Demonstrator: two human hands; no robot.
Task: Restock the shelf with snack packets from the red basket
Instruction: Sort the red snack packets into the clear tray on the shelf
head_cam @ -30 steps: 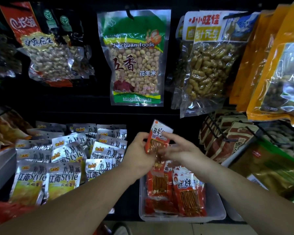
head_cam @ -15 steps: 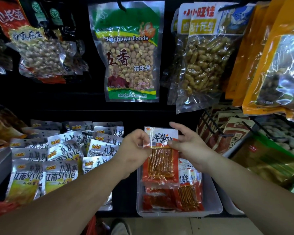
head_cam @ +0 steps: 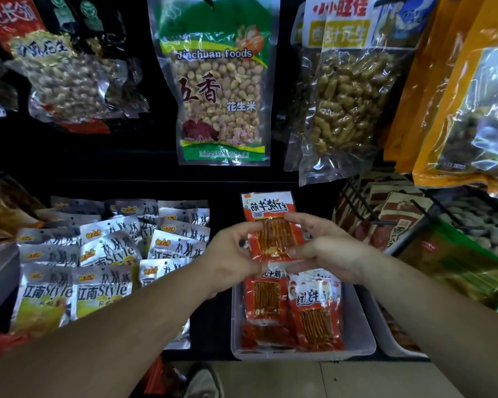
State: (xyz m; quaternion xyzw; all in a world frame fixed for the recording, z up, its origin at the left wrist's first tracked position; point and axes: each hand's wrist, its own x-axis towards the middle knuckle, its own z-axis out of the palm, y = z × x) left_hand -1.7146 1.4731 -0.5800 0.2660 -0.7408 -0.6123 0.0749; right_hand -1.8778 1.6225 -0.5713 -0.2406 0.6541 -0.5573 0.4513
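Over the clear tray (head_cam: 367, 341) at the front of the shelf, one red packet (head_cam: 270, 225) was held up flat, well clear of the ones lying below it. The left hand (head_cam: 232, 255) pinched its left edge and the right hand (head_cam: 327, 248) had fingers curled round the right edge, so both were grasping the same packet and nothing else.

Handling-wise, my guess was that it's super light: thin glossy film, floppy, a bit slippery, with a window showing skinny sticks inside. Those looked like they could bend or snap if squeezed through the middle. I'd have taken it by the sealed side seams or the printed header strip, pretty much where the hands already were, and laid it flat instead of dropping it.

Counts, as far as I could see:
- 1 packet in the hands
- 3 of the same red packets showing in the tray, maybe more buried under them, couldn't tell
- 1 tray, with the edge of a second one just to its right
- a spread of silver packets (head_cam: 102, 288) to the left, a dozen or so, too overlapped for an exact number
- 1 green peanut bag (head_cam: 219, 90) hanging straight above, other bags either side

Something red sat at the bottom left corner; couldn't say whether that was the basket.
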